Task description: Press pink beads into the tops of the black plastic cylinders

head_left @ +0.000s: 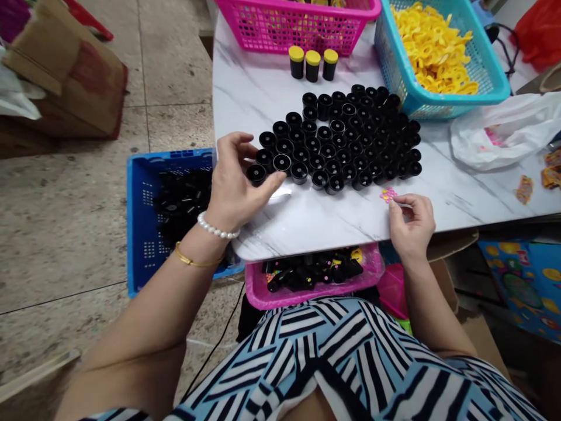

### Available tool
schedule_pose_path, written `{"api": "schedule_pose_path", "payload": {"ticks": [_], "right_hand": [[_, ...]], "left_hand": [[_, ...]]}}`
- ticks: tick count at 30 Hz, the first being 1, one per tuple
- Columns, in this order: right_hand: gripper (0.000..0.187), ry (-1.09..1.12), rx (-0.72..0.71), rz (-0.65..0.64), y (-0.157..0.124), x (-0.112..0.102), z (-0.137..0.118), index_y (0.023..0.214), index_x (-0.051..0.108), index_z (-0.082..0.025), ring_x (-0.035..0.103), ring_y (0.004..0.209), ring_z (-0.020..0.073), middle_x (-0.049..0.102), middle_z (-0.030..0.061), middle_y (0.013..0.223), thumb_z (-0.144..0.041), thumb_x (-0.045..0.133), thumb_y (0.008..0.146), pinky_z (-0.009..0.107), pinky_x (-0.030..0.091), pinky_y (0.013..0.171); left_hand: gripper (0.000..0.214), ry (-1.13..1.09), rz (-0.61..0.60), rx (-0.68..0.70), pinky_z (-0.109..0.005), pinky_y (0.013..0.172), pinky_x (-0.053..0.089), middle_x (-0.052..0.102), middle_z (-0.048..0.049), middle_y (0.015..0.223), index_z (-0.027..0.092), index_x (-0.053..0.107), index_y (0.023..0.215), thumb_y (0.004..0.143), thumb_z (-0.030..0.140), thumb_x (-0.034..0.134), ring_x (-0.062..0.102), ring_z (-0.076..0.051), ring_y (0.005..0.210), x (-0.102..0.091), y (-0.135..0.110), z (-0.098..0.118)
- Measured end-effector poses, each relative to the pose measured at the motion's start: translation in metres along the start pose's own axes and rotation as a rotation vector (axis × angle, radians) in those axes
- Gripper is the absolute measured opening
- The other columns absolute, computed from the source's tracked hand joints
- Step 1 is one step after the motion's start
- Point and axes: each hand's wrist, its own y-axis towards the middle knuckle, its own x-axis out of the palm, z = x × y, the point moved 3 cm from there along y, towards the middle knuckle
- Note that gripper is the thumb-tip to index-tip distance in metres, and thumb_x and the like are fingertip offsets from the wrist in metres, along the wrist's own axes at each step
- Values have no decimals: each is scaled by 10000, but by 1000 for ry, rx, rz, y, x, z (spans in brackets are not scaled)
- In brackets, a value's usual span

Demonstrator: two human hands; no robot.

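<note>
Many small black cups (328, 151) stand upright in a tight cluster on the white marbled table (307, 219). At the cluster's left end, my left hand (236, 181) curves round the outermost cups with thumb and fingers spread; it seems to rest against them without gripping one. My right hand (412, 225) is by the table's front edge, thumb and forefinger pinched on a small pink flower-shaped piece with yellow spots (388, 195). This piece lies just in front of the cluster's near right side. Behind the cluster stand three black cups with yellow lids (312, 65).
At the back are a pink basket (302, 41) and a turquoise basket (442, 102) of yellow plastic parts (432, 47). A white plastic bag (504, 134) lies right. A blue crate (135, 222) stands left; a pink tray (263, 298) sits below the front edge.
</note>
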Motion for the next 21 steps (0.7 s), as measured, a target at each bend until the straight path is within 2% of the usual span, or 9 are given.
{"api": "schedule_pose_path", "payload": {"ticks": [3, 5, 9, 12, 16, 19, 21], "right_hand": [[233, -187, -124, -17, 1, 7, -1, 1109, 737, -184, 632, 962, 227, 654, 108, 1065, -267, 660, 905, 390, 570, 845], [196, -277, -198, -11, 0, 9, -1, 1067, 749, -191, 632, 996, 250, 663, 106, 1025, -253, 658, 905, 435, 548, 919], [134, -318, -263, -36, -12, 6, -8, 1009, 749, -202, 631, 965, 246, 666, 91, 979, -232, 662, 912, 432, 532, 918], [202, -302, -323, -88, -29, 4, -22, 1091, 738, -196, 625, 968, 247, 673, 103, 1019, -229, 691, 897, 432, 539, 906], [330, -274, -412, -197, -44, 14, -43, 1230, 692, -185, 621, 1002, 253, 687, 124, 1083, -205, 688, 900, 438, 541, 904], [308, -194, -455, -239, -40, 23, -50, 1208, 695, -193, 628, 980, 239, 698, 109, 1053, -176, 684, 901, 424, 548, 893], [301, -129, -441, -236, -34, 24, -50, 1195, 697, -198, 639, 986, 232, 694, 105, 1057, -164, 691, 896, 412, 562, 891]], "left_hand": [[795, 75, -23, 34, -443, 937, 562, 575, -93, 1254, 197, 430, 1381, 816, 647, 762, 603, -232, 1097, -2, -13, 14], [747, 147, -48, 98, -461, 956, 551, 587, -92, 1237, 193, 486, 1342, 807, 623, 780, 588, -250, 1108, -1, -15, 19], [580, 239, -96, 188, -455, 948, 552, 616, -82, 1167, 160, 569, 1255, 859, 532, 773, 576, -256, 1103, 1, -15, 20], [357, 247, -118, 196, -427, 945, 553, 624, -89, 1139, 159, 589, 1208, 946, 377, 696, 587, -236, 1082, 0, -26, 27], [209, 218, -131, 214, -417, 913, 561, 660, -97, 1057, 171, 595, 1120, 964, 296, 657, 609, -240, 1024, 4, -56, 54], [168, 124, -169, 258, -414, 924, 565, 673, -97, 1054, 174, 582, 1085, 948, 231, 659, 621, -246, 1038, 19, -79, 82], [202, 46, -169, 264, -410, 947, 564, 681, -100, 1079, 171, 572, 1139, 947, 180, 636, 630, -240, 1058, 32, -90, 97]]}}
